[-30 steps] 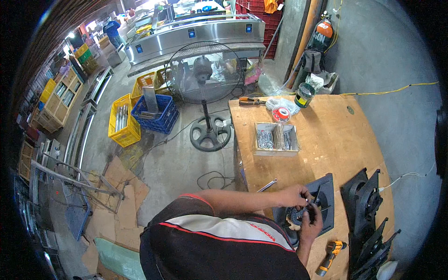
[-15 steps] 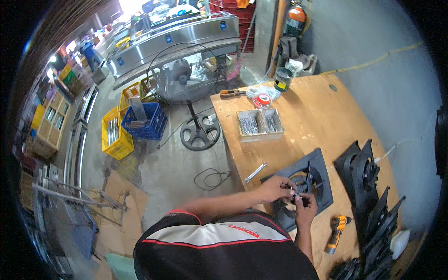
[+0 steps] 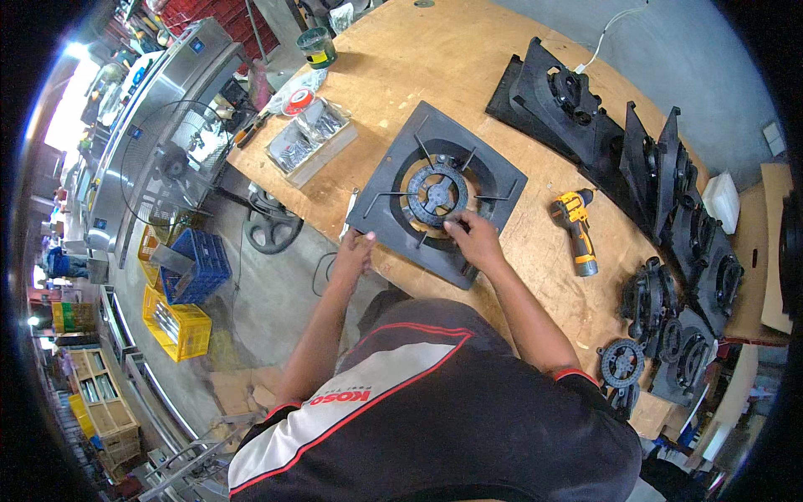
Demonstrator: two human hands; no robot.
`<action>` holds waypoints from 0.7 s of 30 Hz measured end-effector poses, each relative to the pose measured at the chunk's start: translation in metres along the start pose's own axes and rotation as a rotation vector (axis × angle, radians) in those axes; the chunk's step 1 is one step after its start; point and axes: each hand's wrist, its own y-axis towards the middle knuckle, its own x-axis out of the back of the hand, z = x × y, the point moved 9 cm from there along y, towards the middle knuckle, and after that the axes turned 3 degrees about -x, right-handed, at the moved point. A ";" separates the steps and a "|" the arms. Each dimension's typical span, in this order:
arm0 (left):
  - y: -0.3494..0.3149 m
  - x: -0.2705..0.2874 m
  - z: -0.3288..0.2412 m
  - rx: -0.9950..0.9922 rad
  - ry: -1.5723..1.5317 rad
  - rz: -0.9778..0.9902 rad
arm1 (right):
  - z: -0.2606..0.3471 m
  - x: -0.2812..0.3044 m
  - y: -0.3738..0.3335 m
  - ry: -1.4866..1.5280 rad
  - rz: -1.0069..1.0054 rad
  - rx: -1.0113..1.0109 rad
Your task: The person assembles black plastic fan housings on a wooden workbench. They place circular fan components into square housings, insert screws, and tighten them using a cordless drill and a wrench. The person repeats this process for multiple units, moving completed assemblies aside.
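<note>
A square black gas-burner plate lies on the wooden table in front of me. Prongs reach inward round its opening, and a round dark burner ring sits in the middle. My left hand has its fingers curled together at the plate's left corner. My right hand comes over the near right side, thumb and fingers pinched on the lower right edge of the ring. Any small part between those fingertips is hidden. Beside the plate's left edge, a silver wrench shows only in part.
A yellow-black cordless drill lies right of the plate. More black burner plates lean along the wall side, with loose burner rings nearer me. A white box of metal parts stands far left; a fan is beyond the table edge.
My hands were together over the plate, fingering a small part; now they are apart, left at the corner and right on the ring. My view has turned to the right.
</note>
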 end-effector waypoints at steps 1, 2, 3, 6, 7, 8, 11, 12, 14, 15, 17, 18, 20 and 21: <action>0.006 -0.010 0.005 -0.003 -0.023 0.034 | 0.001 -0.007 0.008 -0.015 0.033 0.015; 0.011 -0.018 0.011 -0.005 -0.048 0.070 | 0.000 -0.016 0.015 0.008 0.060 0.037; 0.014 -0.022 0.020 0.032 -0.145 0.100 | 0.001 -0.025 0.022 0.030 0.087 0.062; 0.025 -0.035 0.033 0.094 -0.022 0.230 | 0.005 -0.044 0.038 0.048 0.134 0.107; 0.030 -0.039 0.038 0.108 0.052 0.224 | 0.004 -0.048 0.042 0.039 0.160 0.111; 0.038 -0.040 0.048 0.123 0.128 0.214 | 0.005 -0.055 0.045 0.033 0.189 0.116; 0.051 -0.040 0.051 0.079 0.170 0.243 | 0.008 -0.062 0.045 0.035 0.259 0.077; 0.054 -0.041 0.049 0.048 0.154 0.264 | 0.011 -0.063 0.046 0.018 0.251 0.110; 0.062 -0.033 0.056 0.108 0.180 0.289 | 0.016 -0.069 0.051 -0.018 0.237 0.182; 0.066 -0.028 0.058 0.136 0.192 0.298 | 0.012 -0.072 0.054 -0.053 0.242 0.160; 0.064 -0.040 0.058 0.251 0.139 0.374 | 0.002 -0.075 0.063 -0.132 0.257 0.121; 0.063 -0.038 0.054 0.250 0.191 0.367 | 0.005 -0.075 0.061 -0.123 0.253 0.148; 0.068 -0.030 0.057 0.215 0.384 0.310 | 0.022 -0.076 0.052 -0.034 0.257 0.186; 0.075 -0.029 0.070 0.124 0.353 0.447 | 0.029 -0.077 0.050 0.006 0.234 0.231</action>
